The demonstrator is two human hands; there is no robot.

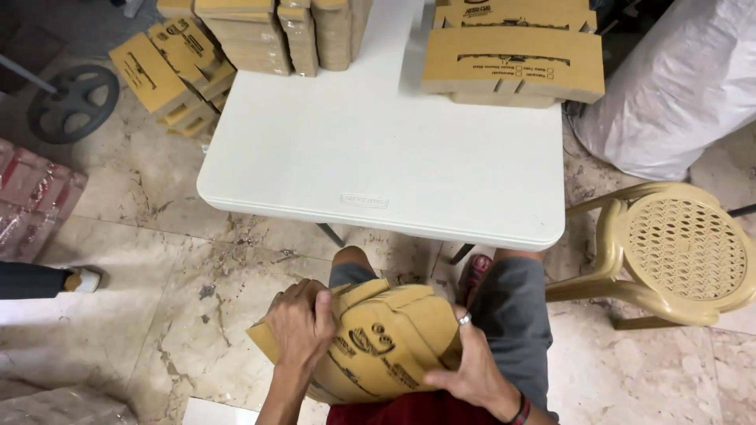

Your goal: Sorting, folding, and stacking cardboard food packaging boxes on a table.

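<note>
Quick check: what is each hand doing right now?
Left hand: closed on the flat cardboard box blank, at its left edge.
Right hand: gripping the same blank at its right side.

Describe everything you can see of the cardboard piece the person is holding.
The cardboard piece is a flat, unfolded box blank of tan-brown board with black printing and curved, die-cut flaps along its upper edge. It is held tilted over the person's lap, below the near edge of the white table, apart from it. The left hand grips its left side and the right hand, wearing a ring, presses its right edge. Its lower part is hidden.
</note>
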